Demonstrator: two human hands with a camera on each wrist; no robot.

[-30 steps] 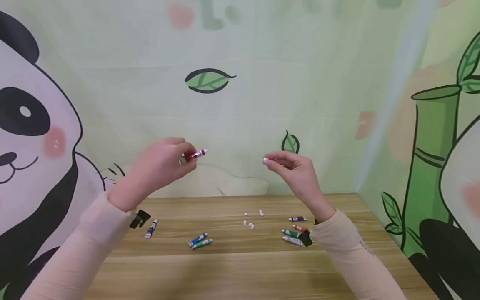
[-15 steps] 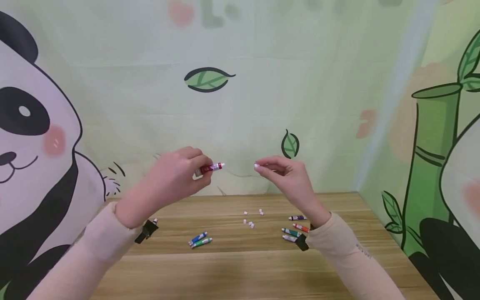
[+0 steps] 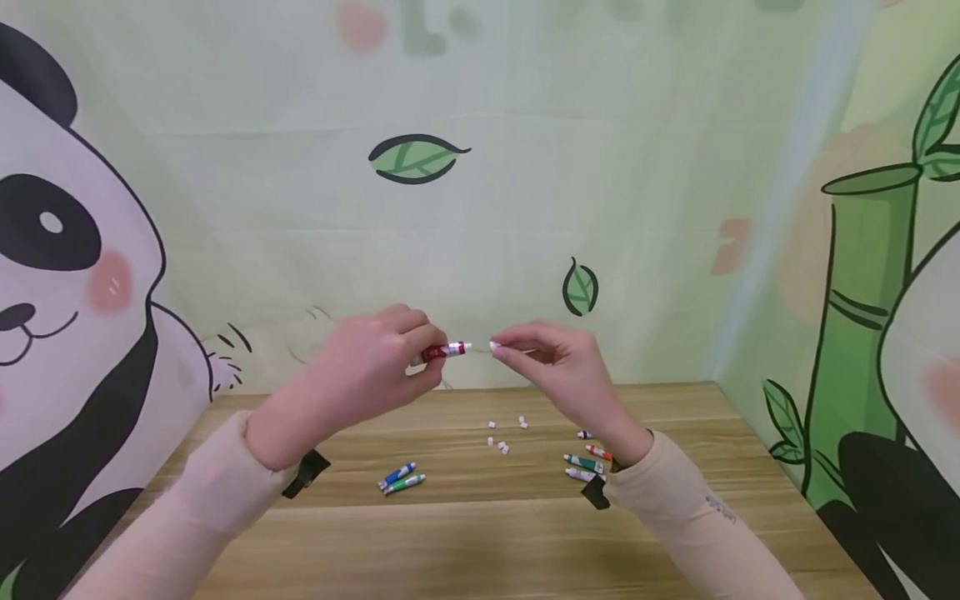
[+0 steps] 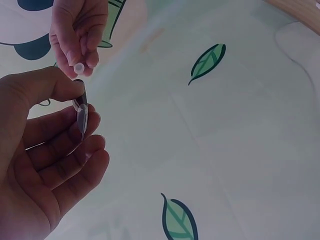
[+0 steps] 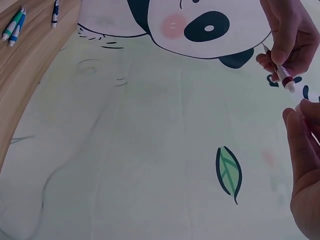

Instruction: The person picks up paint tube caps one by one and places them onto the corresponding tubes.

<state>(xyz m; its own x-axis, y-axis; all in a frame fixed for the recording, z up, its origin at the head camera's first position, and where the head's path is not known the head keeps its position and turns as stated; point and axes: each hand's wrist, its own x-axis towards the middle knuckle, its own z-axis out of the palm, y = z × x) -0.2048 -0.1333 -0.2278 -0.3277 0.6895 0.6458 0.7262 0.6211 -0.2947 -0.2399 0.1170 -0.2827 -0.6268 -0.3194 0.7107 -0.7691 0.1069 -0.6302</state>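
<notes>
My left hand [image 3: 371, 358] holds a small red-and-white paint tube [image 3: 447, 350] between thumb and fingers, its white nozzle pointing right. Seen in the left wrist view, the flat crimped end of the tube [image 4: 82, 120] sits below the thumb. My right hand [image 3: 566, 362] pinches a small white cap [image 3: 494, 347] between thumb and fingertips. Cap and nozzle face each other across a narrow gap, both held up above the table's back edge. In the right wrist view the tube [image 5: 285, 79] slants down toward the right fingertips; there the fingers mostly hide the cap.
On the wooden table [image 3: 480, 542] lie several loose white caps [image 3: 502, 447]. Blue [image 3: 396, 476] and green [image 3: 405, 484] tubes rest at left centre; another blue tube [image 5: 55, 14] lies apart. Teal [image 3: 583, 462], orange [image 3: 598, 452] and whitish [image 3: 581, 474] tubes lie near the right wrist.
Both hands have come toward each other and slightly down, the left with the paint tube and the right with the cap. The gap between nozzle and cap has narrowed.
</notes>
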